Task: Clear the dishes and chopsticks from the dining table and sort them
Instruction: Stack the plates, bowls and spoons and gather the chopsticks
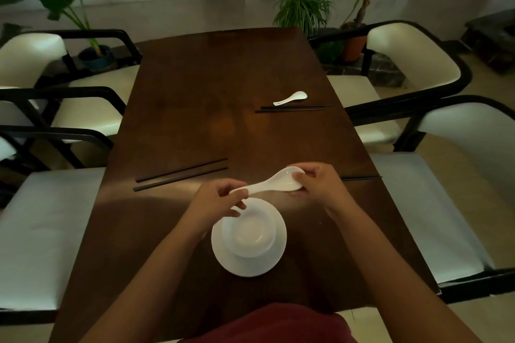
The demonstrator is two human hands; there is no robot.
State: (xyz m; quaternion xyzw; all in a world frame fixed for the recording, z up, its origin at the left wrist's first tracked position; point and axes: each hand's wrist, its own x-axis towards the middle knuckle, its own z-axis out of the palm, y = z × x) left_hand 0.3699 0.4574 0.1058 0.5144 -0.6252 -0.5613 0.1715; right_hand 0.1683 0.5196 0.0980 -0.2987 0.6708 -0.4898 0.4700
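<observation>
Head cam looked down on a dark wood table w/ cream-cushioned chairs along both sides. Near edge, center: white plate w/ a white bowl sitting on it. Just above the bowl's far rim, both hands held one white spoon: left hand pinched the handle end, right hand gripped the scoop end. Black chopsticks lay as a pair left of the hands, apart from them. More chopsticks, tips only, showed behind the right hand. Far right: another chopstick pair, second white spoon just beyond it.
</observation>
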